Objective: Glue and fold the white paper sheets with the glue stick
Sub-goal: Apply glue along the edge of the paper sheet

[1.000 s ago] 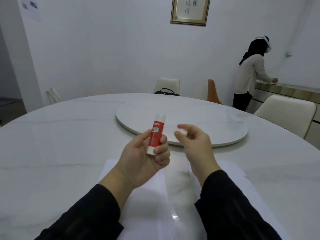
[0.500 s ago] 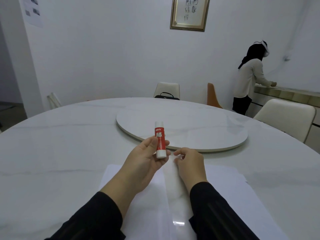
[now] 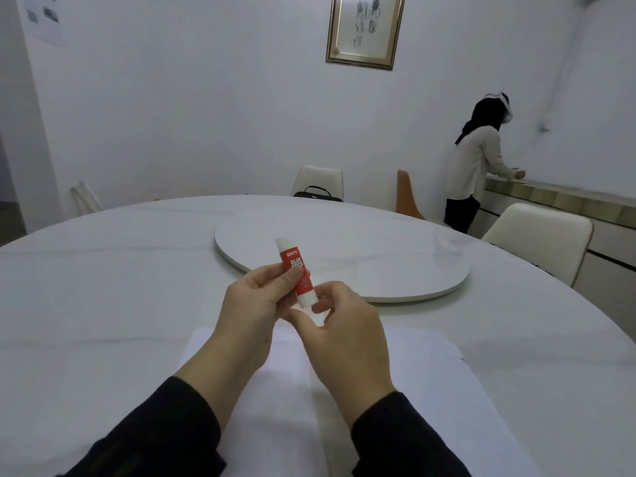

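The one glue stick (image 3: 296,273), red with white ends, is held tilted above the near edge of the desk (image 3: 103,304). The left hand (image 3: 251,311) has its grip clenched round the barrel, thumb across the label. The right hand (image 3: 344,335) pinches the lower white end with its fingertips (image 3: 318,306), probably to twist it or pull a cap; which, I cannot tell. Below the hands lie two white paper sheets (image 3: 413,366) side by side, flat, with a strip of desk between them. No fold or glued patch shows, so the task looks barely begun: gluing and folding both remain. One round turntable (image 3: 378,266) sits beyond.
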The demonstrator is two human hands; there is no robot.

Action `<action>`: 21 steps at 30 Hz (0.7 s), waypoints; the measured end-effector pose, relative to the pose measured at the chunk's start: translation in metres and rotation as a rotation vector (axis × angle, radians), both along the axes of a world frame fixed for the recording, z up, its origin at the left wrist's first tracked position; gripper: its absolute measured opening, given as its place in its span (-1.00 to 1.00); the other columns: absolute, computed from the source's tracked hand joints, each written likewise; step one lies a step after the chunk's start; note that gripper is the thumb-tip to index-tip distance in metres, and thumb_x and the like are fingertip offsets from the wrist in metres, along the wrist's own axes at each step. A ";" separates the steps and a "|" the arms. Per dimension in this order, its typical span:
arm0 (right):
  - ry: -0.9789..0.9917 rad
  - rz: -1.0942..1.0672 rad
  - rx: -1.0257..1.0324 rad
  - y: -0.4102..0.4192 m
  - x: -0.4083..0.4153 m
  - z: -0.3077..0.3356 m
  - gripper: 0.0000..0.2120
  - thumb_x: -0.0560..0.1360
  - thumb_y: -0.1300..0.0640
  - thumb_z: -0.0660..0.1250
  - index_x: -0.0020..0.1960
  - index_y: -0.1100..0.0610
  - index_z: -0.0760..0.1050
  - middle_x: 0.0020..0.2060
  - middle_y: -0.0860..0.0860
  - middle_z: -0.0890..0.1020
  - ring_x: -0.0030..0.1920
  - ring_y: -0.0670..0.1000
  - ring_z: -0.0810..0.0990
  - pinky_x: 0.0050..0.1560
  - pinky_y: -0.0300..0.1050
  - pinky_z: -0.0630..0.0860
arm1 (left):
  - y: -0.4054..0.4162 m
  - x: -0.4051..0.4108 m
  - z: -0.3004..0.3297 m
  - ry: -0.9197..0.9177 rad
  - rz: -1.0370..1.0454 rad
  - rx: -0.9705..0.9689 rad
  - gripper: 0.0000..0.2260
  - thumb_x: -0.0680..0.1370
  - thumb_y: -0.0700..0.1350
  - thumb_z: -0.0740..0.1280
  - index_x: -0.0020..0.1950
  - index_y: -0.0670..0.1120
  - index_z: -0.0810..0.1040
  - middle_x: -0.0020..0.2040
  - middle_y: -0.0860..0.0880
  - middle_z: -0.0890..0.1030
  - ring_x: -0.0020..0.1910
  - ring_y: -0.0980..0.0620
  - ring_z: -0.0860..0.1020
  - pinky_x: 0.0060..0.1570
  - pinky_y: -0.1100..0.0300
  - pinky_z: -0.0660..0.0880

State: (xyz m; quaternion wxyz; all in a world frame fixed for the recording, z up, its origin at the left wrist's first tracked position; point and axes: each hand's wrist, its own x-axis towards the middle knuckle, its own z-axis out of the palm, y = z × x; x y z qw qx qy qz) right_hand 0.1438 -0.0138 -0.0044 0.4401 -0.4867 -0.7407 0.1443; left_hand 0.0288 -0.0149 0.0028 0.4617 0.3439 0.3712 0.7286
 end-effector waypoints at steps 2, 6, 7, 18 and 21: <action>0.018 -0.048 0.077 0.000 -0.005 -0.006 -0.71 0.45 -0.18 0.33 0.03 -0.01 0.51 -0.14 -0.15 0.58 -0.09 -0.12 0.54 -0.09 -0.20 0.50 | -0.002 0.002 0.001 0.011 0.000 -0.002 -0.64 0.29 -0.10 0.44 0.02 -0.25 0.63 -0.10 -0.16 0.69 -0.15 -0.02 0.66 -0.10 0.21 0.60; 0.268 0.104 -0.056 0.001 -0.008 -0.013 -0.77 0.54 -0.03 0.27 -0.11 0.10 0.59 -0.35 -0.12 0.56 -0.31 -0.14 0.49 -0.27 -0.24 0.39 | -0.006 0.000 0.003 0.065 -0.031 -0.009 -0.66 0.26 -0.08 0.44 -0.05 -0.23 0.64 -0.16 -0.13 0.70 -0.18 0.00 0.66 -0.14 0.26 0.59; 0.405 0.199 -0.203 0.000 -0.007 -0.012 -0.74 0.56 0.00 0.25 -0.13 0.14 0.60 -0.39 -0.10 0.56 -0.36 -0.15 0.47 -0.31 -0.26 0.37 | -0.006 -0.001 0.003 0.077 -0.053 -0.009 -0.68 0.27 -0.09 0.44 -0.07 -0.24 0.64 -0.18 -0.13 0.70 -0.21 0.00 0.64 -0.18 0.26 0.58; 0.556 0.283 -0.266 0.001 -0.003 -0.015 -0.87 0.44 0.04 0.42 -0.10 0.09 0.59 -0.37 -0.04 0.55 -0.38 -0.14 0.43 -0.31 -0.33 0.43 | -0.013 -0.002 0.007 0.161 0.004 -0.002 -0.64 0.28 -0.03 0.44 -0.01 -0.20 0.64 -0.12 -0.12 0.72 -0.13 0.00 0.67 -0.08 0.19 0.56; 0.573 0.336 -0.272 0.000 -0.004 -0.014 -0.87 0.51 0.08 0.35 -0.12 0.11 0.61 -0.41 -0.08 0.54 -0.37 -0.16 0.45 -0.27 -0.33 0.43 | -0.014 -0.001 0.009 0.176 -0.001 0.012 -0.64 0.27 -0.02 0.43 -0.01 -0.19 0.64 -0.11 -0.12 0.72 -0.13 0.00 0.67 -0.09 0.19 0.55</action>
